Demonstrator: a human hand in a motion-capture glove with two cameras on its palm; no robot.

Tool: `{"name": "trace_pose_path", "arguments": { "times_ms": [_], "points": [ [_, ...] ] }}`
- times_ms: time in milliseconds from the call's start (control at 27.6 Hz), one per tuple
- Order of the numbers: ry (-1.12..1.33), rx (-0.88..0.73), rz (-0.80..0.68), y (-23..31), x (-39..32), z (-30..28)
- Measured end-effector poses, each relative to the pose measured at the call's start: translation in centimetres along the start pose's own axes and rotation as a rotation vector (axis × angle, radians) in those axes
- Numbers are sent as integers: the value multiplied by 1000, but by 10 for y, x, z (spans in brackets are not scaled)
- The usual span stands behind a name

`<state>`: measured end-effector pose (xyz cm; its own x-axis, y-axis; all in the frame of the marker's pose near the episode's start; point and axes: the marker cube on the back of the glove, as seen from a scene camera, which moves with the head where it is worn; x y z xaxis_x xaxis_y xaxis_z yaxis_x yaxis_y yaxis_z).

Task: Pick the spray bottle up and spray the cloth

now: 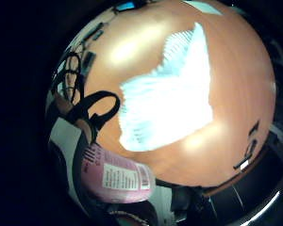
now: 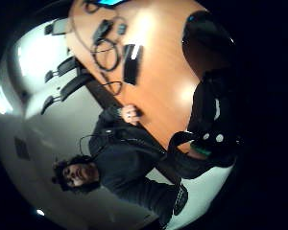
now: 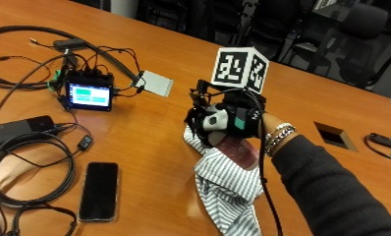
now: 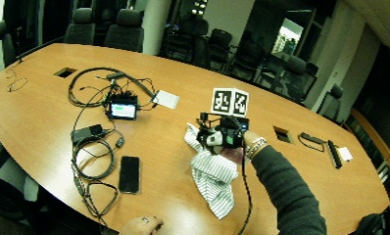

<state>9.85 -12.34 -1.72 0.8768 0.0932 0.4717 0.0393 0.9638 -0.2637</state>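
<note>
My gloved right hand (image 3: 231, 120) grips a pink spray bottle (image 3: 238, 151), held in the air just above a white-and-grey striped cloth (image 3: 229, 189) that lies crumpled on the wooden table (image 3: 156, 147). In the little finger side palm view the bottle's pink labelled body (image 1: 119, 179) lies close along the palm, and the cloth (image 1: 172, 99) is spread on the table below. In the wide outside view the hand (image 4: 224, 137) is over the cloth's (image 4: 214, 181) far end. The bottle's nozzle is hidden by the hand.
A black phone (image 3: 99, 191) lies left of the cloth. Coiled black cables (image 3: 25, 167), a small screen device (image 3: 89, 94) and a white card (image 3: 155, 83) sit further left. A cable hatch (image 3: 334, 135) is at right. The bare left hand (image 4: 141, 226) rests on the near table edge.
</note>
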Motion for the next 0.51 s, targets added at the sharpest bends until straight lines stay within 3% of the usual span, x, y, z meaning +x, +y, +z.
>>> {"name": "trace_pose_path", "arguments": {
  "times_ms": [290, 507],
  "points": [
    [-290, 219, -212, -42, -26, 1],
    [-353, 497, -226, -73, -5, -1]
  ]
}}
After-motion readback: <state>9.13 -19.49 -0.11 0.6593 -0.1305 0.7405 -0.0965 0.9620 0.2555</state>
